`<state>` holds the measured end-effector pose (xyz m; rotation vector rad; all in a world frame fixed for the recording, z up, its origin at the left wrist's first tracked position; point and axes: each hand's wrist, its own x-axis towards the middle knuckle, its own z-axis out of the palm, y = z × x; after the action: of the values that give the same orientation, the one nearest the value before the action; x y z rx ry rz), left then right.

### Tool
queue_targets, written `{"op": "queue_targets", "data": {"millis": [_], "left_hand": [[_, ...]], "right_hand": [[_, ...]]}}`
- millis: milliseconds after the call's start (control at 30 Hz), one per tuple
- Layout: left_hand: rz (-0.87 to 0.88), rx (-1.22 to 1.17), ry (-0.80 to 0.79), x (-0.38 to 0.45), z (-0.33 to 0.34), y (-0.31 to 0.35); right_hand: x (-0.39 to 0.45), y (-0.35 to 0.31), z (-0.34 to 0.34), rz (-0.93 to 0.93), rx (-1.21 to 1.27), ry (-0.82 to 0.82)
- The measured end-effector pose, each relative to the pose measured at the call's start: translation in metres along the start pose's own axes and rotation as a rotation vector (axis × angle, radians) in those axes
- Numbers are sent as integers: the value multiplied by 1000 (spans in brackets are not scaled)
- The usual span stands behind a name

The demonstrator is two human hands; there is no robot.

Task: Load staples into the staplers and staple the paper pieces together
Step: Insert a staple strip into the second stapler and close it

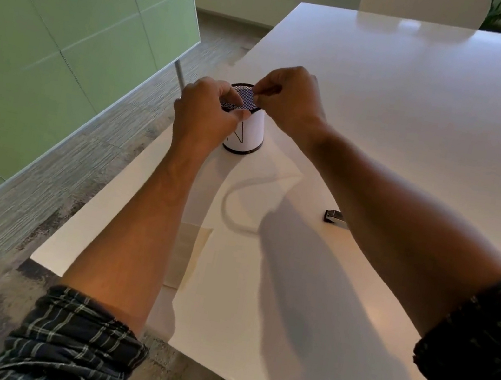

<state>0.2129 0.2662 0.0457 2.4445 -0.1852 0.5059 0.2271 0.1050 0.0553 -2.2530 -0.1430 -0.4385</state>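
A black mesh cup (250, 133) wrapped in white paper stands near the table's left edge. My left hand (204, 113) curls over its near rim, thumb on the rim and fingers over the opening. My right hand (287, 96) hovers at the far rim, thumb and forefinger pinched on something thin and small that I cannot identify. A black and silver stapler (334, 217) lies on the table to the right, mostly hidden behind my right forearm. Pale paper pieces lie flat: one (189, 254) beside my left forearm, another (277, 179) in front of the cup.
The white table (406, 116) stretches far to the right and back. Its left edge and near corner lie close to my left arm. A white chair (422, 4) stands at the far side. A green panelled wall (51, 37) runs along the left, over grey flooring.
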Motion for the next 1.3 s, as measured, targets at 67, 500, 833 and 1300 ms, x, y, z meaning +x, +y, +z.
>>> {"op": "queue_targets", "data": {"millis": [67, 500, 833, 1300], "left_hand": [[3, 19, -4, -1, 0, 0], [125, 40, 24, -7, 7, 38], [301, -109, -238, -50, 43, 105], [423, 68, -517, -76, 118, 132]], "right_hand": [[0, -2, 2, -35, -76, -27], [-23, 6, -29, -131, -22, 55], [-88, 47, -116, -45, -123, 19], [-152, 112, -169, 158, -251, -55]]}}
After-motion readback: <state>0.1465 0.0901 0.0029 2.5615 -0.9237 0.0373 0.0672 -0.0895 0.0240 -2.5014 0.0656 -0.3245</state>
